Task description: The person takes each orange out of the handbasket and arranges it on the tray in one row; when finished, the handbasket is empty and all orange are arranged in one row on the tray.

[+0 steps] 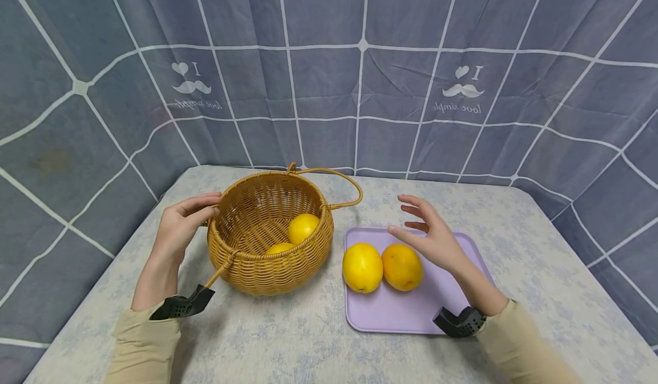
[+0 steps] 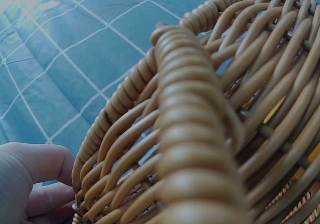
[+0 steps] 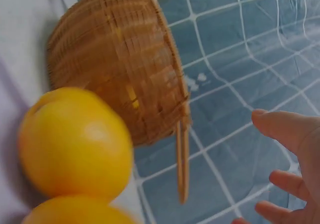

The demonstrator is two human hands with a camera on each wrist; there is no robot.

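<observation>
A brown wicker basket (image 1: pixel 272 272) stands at the left, holding two yellow-orange oranges (image 1: pixel 303 228), one partly hidden behind the near rim. My left hand (image 1: pixel 177 224) grips the basket's left rim, its thumb and fingertips at the edge; the left wrist view shows the wrapped cane handle (image 2: pixel 192 124) close up. To the right, two more oranges (image 1: pixel 362 267) sit side by side on a lilac tray (image 1: pixel 396 315). Over the tray's far side hovers my right hand (image 1: pixel 434 235), fingers spread and holding nothing. In the right wrist view its thumb (image 3: pixel 285 129) points toward the basket.
One cane handle (image 1: pixel 344 177) sticks out from the basket's right side. The other handle (image 1: pixel 218 272) hangs toward my left wrist. A pale patterned cloth (image 1: pixel 277 338) covers the table, and a blue-grey checked curtain (image 1: pixel 329 87) rises behind and at both sides.
</observation>
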